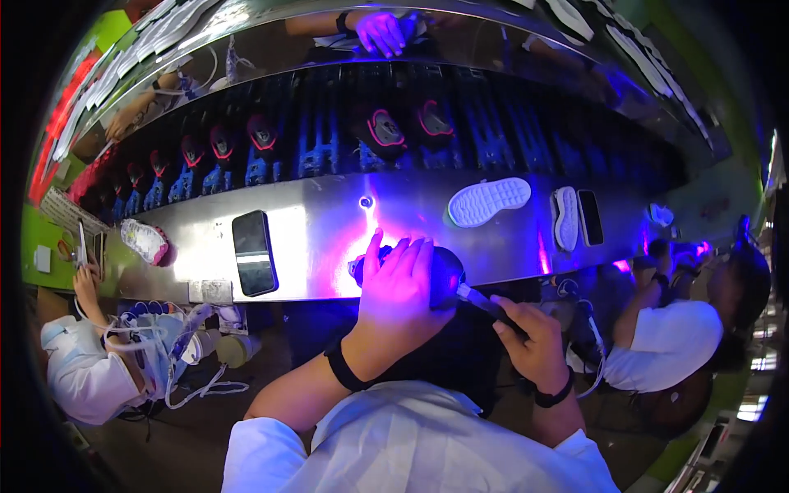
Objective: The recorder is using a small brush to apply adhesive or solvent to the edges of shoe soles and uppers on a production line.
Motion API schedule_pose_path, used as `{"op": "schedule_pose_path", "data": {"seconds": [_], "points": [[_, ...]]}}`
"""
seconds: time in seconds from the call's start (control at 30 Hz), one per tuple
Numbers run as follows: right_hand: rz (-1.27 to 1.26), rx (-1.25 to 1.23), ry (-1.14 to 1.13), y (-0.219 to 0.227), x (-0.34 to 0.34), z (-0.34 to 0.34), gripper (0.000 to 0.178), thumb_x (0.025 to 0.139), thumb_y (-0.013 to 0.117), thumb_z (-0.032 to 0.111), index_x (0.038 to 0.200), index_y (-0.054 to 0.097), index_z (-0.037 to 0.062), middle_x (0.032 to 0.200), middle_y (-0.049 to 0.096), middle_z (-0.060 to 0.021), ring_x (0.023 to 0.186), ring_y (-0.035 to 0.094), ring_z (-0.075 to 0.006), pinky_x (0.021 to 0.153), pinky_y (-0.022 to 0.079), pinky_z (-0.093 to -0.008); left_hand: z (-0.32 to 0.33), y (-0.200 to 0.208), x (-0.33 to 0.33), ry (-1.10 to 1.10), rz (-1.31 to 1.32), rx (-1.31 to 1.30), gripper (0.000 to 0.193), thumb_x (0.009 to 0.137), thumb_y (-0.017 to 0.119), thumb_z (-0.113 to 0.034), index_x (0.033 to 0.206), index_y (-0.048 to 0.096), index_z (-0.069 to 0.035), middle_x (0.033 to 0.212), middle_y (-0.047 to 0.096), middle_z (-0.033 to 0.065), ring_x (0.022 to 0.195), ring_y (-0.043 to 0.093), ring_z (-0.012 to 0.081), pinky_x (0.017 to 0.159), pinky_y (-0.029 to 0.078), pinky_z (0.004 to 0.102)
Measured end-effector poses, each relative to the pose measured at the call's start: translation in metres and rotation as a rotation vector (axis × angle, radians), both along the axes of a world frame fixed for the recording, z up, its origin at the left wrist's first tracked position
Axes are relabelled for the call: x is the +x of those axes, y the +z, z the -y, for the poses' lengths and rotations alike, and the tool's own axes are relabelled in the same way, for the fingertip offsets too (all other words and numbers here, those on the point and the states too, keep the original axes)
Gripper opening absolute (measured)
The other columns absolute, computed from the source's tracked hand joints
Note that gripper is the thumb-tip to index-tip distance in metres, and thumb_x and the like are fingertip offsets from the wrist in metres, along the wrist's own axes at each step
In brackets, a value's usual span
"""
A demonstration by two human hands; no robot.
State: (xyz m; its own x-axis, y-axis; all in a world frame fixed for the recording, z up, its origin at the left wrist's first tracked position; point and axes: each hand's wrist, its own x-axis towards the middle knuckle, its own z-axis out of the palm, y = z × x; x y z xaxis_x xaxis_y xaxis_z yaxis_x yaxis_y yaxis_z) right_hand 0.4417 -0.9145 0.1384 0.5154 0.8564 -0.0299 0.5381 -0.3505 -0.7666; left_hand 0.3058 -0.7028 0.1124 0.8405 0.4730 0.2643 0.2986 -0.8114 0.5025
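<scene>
My left hand lies over a dark shoe upper at the front edge of the metal bench, holding it with the fingers laid across its top. Violet light falls on this hand and the bench beside it. In my right hand is a brush with a dark handle. Its pale tip meets, or almost meets, the right end of the upper. Much of the upper is hidden beneath my left hand. A white shoe sole rests on the bench beyond, to the right.
On the metal bench are a phone at left, a white-and-pink shoe piece, another sole and a second phone. Behind runs a dark rack carrying several shoe uppers. Co-workers sit at left and right.
</scene>
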Motion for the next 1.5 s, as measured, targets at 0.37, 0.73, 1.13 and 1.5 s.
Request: {"op": "schedule_pose_path", "data": {"seconds": [0.37,0.73,1.13,1.5], "points": [[-0.135,0.181,-0.065,-0.062,0.004,-0.036,0.043,0.096,0.074,0.006,0.138,0.068,0.0024,0.109,0.076,-0.0137,0.089,0.073,-0.0205,0.082,0.056,-0.0319,-0.058,0.001,-0.025,-0.103,-0.311,-0.062,0.097,0.076,0.089,-0.029,0.157,0.041,-0.006,0.125,0.063,0.0199,0.112,0.065,0.0402,0.097,0.053,0.0498],[-0.399,0.122,0.030,-0.011,0.029,-0.059,0.040,0.095,0.076,0.010,0.134,0.070,0.0002,0.124,0.076,-0.0168,0.115,0.072,-0.0281,0.102,0.052,-0.0390,-0.049,0.001,-0.063,-0.189,-0.165,-0.473,0.099,0.068,0.098,-0.035,0.150,0.051,-0.004,0.129,0.068,0.0214,0.116,0.069,0.0412,0.101,0.056,0.0474],[-0.333,0.247,0.151,-0.006,0.038,-0.039,0.039,0.092,0.080,0.010,0.129,0.072,-0.0008,0.122,0.076,-0.0176,0.114,0.072,-0.0306,0.102,0.052,-0.0392,-0.027,0.040,-0.046,-0.320,-0.127,-1.095,0.083,0.079,0.096,-0.023,0.147,0.052,0.000,0.129,0.072,0.0090,0.120,0.069,0.0203,0.107,0.054,0.0398],[-0.474,0.178,0.047,-0.040,0.023,-0.014,0.039,0.093,0.078,0.007,0.131,0.072,0.0007,0.118,0.078,-0.0168,0.108,0.075,-0.0231,0.098,0.054,-0.0343,-0.014,0.013,-0.040,-0.101,-0.194,-1.543,0.064,0.091,0.086,-0.024,0.142,0.056,0.002,0.128,0.071,0.0079,0.115,0.069,0.0164,0.104,0.054,0.0350]]}}
